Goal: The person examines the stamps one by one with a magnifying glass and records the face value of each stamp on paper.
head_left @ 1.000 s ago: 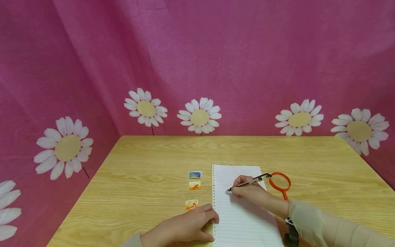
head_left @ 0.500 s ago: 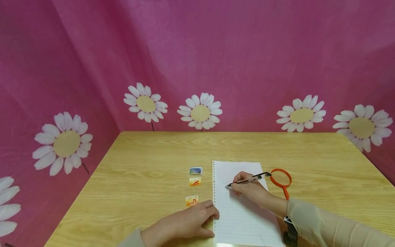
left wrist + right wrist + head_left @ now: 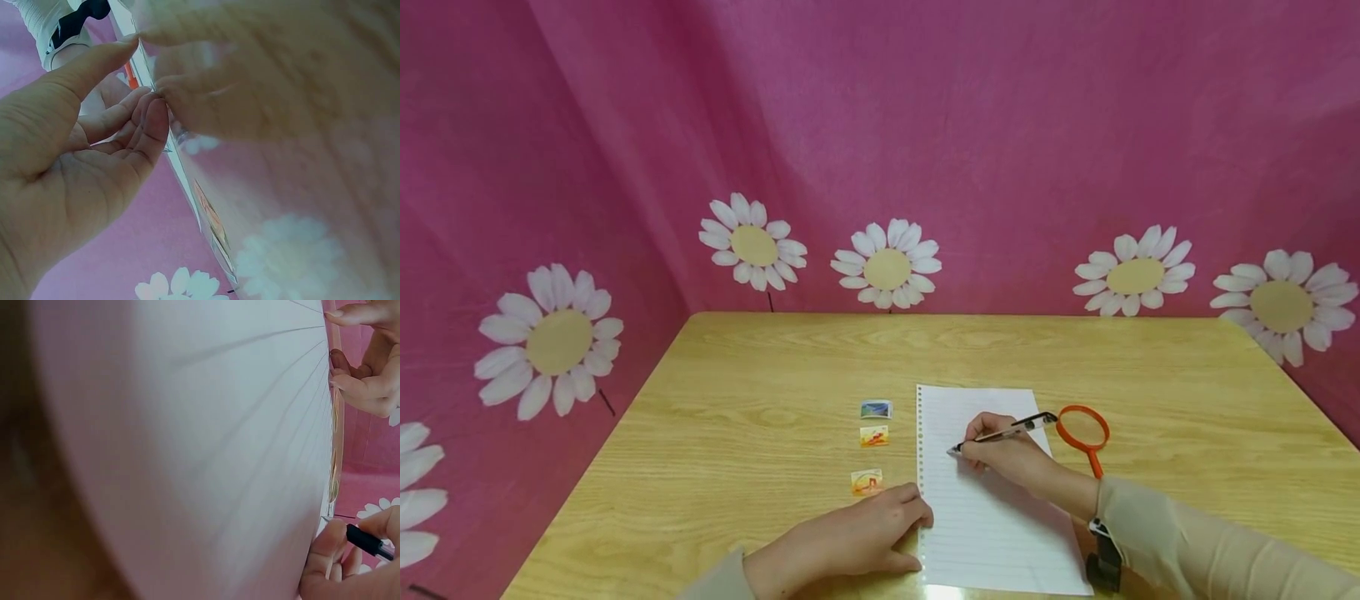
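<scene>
A sheet of lined, hole-punched paper (image 3: 981, 533) lies on the wooden table. In the head view my right hand (image 3: 1003, 460) pinches a black-and-clear pen (image 3: 1030, 423), its tip at the sheet's upper left part. The right wrist view also shows the pen's dark grip (image 3: 362, 539) between the fingers. My left hand (image 3: 857, 533) rests with loosely bent fingers on the punched left edge, thumb and fingertips touching it. Left of the sheet lie a blue stamp-like picture (image 3: 876, 409), a yellow-red one (image 3: 874, 437) and a yellow-orange one (image 3: 866, 482), the last just beyond the left hand.
An orange-rimmed magnifying glass (image 3: 1094, 461) lies right of the sheet, its handle end hidden by the right sleeve (image 3: 1157, 525). Around the wooden table (image 3: 760, 367) hangs a pink cloth (image 3: 880, 125) with white daisies.
The whole head view has shifted, so table and hands appear slightly higher. The pen tip stays at nearly the same spot on the sheet. The left hand keeps its place.
</scene>
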Demonstrator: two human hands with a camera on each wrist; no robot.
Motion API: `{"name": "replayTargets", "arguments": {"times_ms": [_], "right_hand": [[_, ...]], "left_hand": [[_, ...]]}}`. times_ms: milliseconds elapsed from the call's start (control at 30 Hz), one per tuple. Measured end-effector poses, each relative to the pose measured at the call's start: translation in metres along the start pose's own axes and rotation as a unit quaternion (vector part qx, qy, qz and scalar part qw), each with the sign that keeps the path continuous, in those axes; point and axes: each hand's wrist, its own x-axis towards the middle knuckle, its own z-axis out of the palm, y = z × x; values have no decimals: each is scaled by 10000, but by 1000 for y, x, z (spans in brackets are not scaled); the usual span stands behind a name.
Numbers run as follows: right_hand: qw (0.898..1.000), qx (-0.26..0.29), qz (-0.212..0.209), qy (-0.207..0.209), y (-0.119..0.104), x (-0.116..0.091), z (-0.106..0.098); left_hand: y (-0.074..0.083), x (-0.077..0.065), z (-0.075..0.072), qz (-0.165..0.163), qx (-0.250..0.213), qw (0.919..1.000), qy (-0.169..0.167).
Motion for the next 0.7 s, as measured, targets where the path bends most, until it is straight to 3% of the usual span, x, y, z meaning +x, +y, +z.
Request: {"name": "replayTargets", "arguments": {"times_ms": [367, 700], "right_hand": [[9996, -83, -204, -186, -2, 1, -2], [9999, 9, -118, -100, 4, 0, -4]], "left_hand": [[1, 0, -1, 178, 327, 9992, 124], [0, -2, 1, 252, 241, 9992, 181]]}}
